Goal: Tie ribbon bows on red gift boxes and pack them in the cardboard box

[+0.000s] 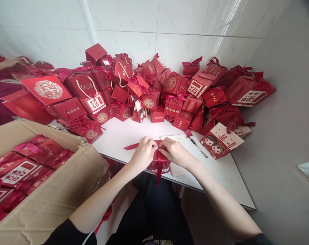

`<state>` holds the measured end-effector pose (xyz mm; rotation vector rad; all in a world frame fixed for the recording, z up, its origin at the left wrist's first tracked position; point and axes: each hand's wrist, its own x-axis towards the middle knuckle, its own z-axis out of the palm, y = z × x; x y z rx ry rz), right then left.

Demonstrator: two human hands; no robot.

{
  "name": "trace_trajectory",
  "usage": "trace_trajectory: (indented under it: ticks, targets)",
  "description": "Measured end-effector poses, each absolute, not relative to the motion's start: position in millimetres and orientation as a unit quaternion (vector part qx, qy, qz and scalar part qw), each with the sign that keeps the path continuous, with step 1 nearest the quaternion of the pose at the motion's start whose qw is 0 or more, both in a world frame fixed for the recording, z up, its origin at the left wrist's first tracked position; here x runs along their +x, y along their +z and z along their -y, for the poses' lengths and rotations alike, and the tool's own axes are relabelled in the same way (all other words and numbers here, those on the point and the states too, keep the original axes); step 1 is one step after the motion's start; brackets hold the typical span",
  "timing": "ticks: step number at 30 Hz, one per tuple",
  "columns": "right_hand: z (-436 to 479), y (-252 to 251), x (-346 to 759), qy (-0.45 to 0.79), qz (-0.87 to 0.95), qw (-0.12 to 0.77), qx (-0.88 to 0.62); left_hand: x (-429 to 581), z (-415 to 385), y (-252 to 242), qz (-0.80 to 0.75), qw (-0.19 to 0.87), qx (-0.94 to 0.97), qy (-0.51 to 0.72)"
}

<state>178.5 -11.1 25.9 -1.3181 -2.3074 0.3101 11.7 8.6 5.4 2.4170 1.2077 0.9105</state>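
A small red gift box (165,165) sits at the front edge of the white table, right before my body. Over its top my left hand (145,151) and my right hand (173,149) meet, both pinching a dark red ribbon (160,166). One ribbon end hangs down the box's near side; another sticks out to the left past my left hand. A red cord handle shows low on the box. My fingers cover the middle of the ribbon, so its knot or loop is hidden.
Red gift boxes (175,85) are heaped along the tiled wall. A cardboard carton (67,183) full of them stands at left. On the table (118,136) lie a pen (199,148), a notepad (178,139) and a cartoon-printed box (222,141). Another person's arm (5,64) reaches in far left.
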Motion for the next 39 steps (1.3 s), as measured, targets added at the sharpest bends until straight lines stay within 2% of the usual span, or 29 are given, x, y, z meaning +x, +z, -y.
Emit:
trace_trajectory:
  ticks: [5,12,18,22,24,26,30,35,39]
  targets:
    - [8,20,180,0.136,0.844,0.278,-0.439,10,-8,-2,-0.429,0.147,0.819,0.350]
    - [9,8,181,0.252,0.768,0.378,-0.452,10,-8,0,-0.431,0.158,0.826,0.326]
    - [11,11,180,0.370,0.720,0.376,-0.451,11,-10,10,-0.417,0.196,0.841,0.282]
    - [12,20,191,0.437,0.724,0.355,-0.398,12,-14,9,-0.447,0.197,0.804,0.340]
    - [13,22,198,0.484,0.714,0.351,-0.365,9,-19,7,-0.475,0.251,0.745,0.395]
    - [15,22,204,0.535,0.679,0.367,-0.344,4,-26,8,-0.487,0.354,0.657,0.454]
    - [16,19,215,0.611,0.538,0.470,-0.342,-15,-37,13,-0.445,0.524,0.484,0.541]
    - [18,16,227,0.503,0.508,0.562,-0.416,-48,-40,18,-0.441,0.545,0.434,0.565]
    - [18,13,234,0.416,0.500,0.636,-0.416,-69,-41,11,-0.526,0.488,0.485,0.500]
